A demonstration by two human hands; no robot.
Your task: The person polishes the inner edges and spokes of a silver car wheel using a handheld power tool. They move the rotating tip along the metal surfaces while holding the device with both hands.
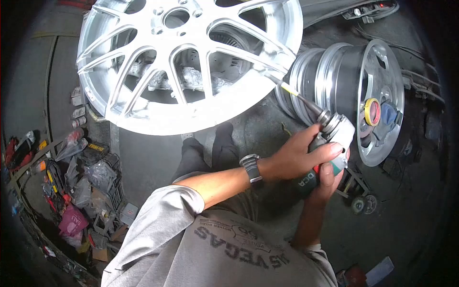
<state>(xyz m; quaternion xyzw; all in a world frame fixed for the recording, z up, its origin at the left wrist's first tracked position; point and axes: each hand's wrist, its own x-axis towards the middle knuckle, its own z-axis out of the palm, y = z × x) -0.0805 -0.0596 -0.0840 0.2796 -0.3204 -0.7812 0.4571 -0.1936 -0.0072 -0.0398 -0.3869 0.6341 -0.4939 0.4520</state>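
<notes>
Both hands are closed around a green and grey power tool (342, 131). My left hand (299, 155), with a watch (251, 168) on its wrist, wraps the body near the metal collar. Lower on the body, my right hand (329, 184) grips from the right, partly hidden behind the tool. A long thin shaft (306, 101) with a yellow band runs from the collar up and left. Its tip meets or nearly meets a spoke's outer end on a large bright silver wheel (162, 117); exact contact is unclear.
Another wheel (330, 71) stands on its side at the right, with a yellow-edged roll (372, 112) on its face. Cables (420, 86) run behind it. A small caster (357, 204) lies on the floor at right. Crates (107, 170), bags and tools crowd the left side.
</notes>
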